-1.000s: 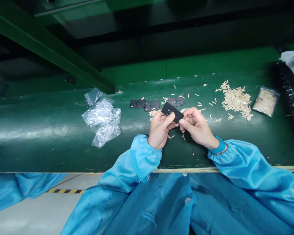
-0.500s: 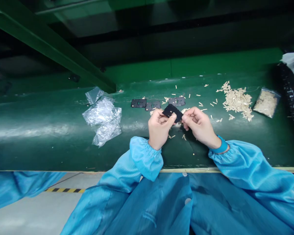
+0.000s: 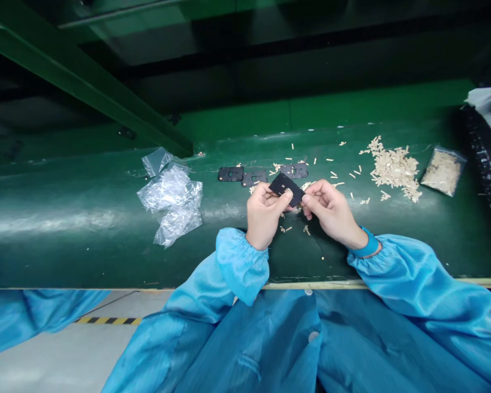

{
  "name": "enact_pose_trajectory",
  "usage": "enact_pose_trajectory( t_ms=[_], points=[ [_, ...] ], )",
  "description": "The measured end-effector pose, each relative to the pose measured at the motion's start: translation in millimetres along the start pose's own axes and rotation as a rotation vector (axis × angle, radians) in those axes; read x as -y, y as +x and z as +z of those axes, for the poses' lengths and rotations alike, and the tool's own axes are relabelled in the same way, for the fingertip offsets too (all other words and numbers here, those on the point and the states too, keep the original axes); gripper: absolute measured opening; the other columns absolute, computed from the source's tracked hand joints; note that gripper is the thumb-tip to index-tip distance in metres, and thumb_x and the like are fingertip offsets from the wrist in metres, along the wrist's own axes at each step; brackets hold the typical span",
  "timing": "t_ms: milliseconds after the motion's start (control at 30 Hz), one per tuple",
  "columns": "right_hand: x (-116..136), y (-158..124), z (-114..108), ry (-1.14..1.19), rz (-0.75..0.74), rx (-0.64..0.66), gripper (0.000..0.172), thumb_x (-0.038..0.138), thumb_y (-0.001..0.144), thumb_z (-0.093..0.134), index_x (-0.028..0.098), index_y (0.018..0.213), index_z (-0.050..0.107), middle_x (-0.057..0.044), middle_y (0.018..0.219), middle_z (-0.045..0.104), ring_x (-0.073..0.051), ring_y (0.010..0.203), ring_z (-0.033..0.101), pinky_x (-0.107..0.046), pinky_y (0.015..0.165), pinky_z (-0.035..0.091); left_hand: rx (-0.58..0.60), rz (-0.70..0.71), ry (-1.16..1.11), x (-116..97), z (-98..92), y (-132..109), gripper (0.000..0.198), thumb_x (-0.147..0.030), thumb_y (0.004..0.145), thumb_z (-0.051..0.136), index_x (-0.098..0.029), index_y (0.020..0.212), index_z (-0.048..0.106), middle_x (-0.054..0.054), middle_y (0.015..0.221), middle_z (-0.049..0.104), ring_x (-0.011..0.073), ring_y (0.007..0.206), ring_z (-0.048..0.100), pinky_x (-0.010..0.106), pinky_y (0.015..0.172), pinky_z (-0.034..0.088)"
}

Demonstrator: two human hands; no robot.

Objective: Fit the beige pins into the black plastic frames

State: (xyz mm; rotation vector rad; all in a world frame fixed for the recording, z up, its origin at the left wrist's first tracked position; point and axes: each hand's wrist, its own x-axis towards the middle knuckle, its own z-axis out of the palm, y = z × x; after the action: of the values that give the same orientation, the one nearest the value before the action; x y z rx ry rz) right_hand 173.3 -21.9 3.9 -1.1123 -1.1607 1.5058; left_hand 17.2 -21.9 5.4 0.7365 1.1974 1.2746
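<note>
Both hands hold one small black flat plate [image 3: 287, 188] just above the green belt [image 3: 85, 218]. My left hand [image 3: 264, 216] pinches its left end between thumb and fingers. My right hand [image 3: 331, 213] pinches its right end. Beyond the hands lie three more black plates on the belt: one at the left [image 3: 230, 174], one in the middle [image 3: 253, 178], one at the right [image 3: 294, 170]. Small beige pieces [image 3: 331, 174] are scattered around them.
A heap of beige pieces [image 3: 395, 166] and a clear bag of them [image 3: 443, 170] lie to the right. Crumpled clear bags [image 3: 171, 195] lie to the left. A dark tray stack [image 3: 485, 158] stands at the far right. A green beam [image 3: 85, 87] slants above.
Both hands stay on the plate, which has barely shifted; the fingers work slightly at its ends.
</note>
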Motion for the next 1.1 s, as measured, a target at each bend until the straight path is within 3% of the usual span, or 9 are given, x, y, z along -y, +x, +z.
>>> enact_pose_trajectory(
  t_ms=[200,367,533,833,1100],
  points=[
    [-3.6,1.4,-3.7,0.177,0.041,0.091,0.028,0.034,0.084,0.079,0.021,0.098,0.059,0.002,0.078,0.064,-0.01,0.061,0.058,-0.025,0.057,0.048,0.011,-0.084,-0.065,-3.4,-1.6,2.4,0.038,-0.033,0.071,0.087,-0.017,0.086,0.057,-0.002,0.079,0.069,0.0092,0.068,0.069,0.018,0.059,0.06],
    [-3.3,0.9,0.7,0.368,0.118,0.097,0.024,0.037,0.088,0.074,0.022,0.095,0.057,0.004,0.072,0.064,-0.011,0.059,0.057,-0.025,0.056,0.045,0.016,-0.07,-0.107,-1.1,0.9,-0.5,0.039,-0.033,0.071,0.088,-0.017,0.087,0.056,-0.001,0.083,0.069,0.0093,0.071,0.069,0.019,0.062,0.061],
    [-2.1,-2.0,7.0,0.382,0.11,0.096,0.029,0.042,0.088,0.075,0.023,0.09,0.052,0.006,0.063,0.06,-0.011,0.055,0.053,-0.025,0.056,0.043,-0.018,-0.042,-0.137,4.1,6.4,-6.5,0.039,-0.035,0.072,0.087,-0.018,0.088,0.055,-0.002,0.083,0.069,0.0087,0.07,0.069,0.019,0.063,0.06],
    [-5.5,-2.3,9.0,0.378,0.101,0.068,0.036,0.04,0.081,0.082,0.025,0.092,0.052,0.007,0.068,0.058,-0.011,0.058,0.054,-0.026,0.056,0.044,-0.046,-0.027,-0.158,4.7,9.6,-9.7,0.041,-0.037,0.072,0.087,-0.019,0.089,0.055,-0.003,0.08,0.068,0.0088,0.067,0.068,0.021,0.064,0.059],
    [-3.7,-3.4,8.3,0.43,0.117,0.075,0.028,0.04,0.086,0.076,0.024,0.091,0.053,0.005,0.068,0.061,-0.012,0.06,0.055,-0.026,0.058,0.045,-0.037,-0.01,-0.175,5.0,9.1,-10.4,0.04,-0.034,0.073,0.088,-0.019,0.091,0.056,-0.003,0.082,0.069,0.0086,0.07,0.069,0.02,0.066,0.059]
  ],
)
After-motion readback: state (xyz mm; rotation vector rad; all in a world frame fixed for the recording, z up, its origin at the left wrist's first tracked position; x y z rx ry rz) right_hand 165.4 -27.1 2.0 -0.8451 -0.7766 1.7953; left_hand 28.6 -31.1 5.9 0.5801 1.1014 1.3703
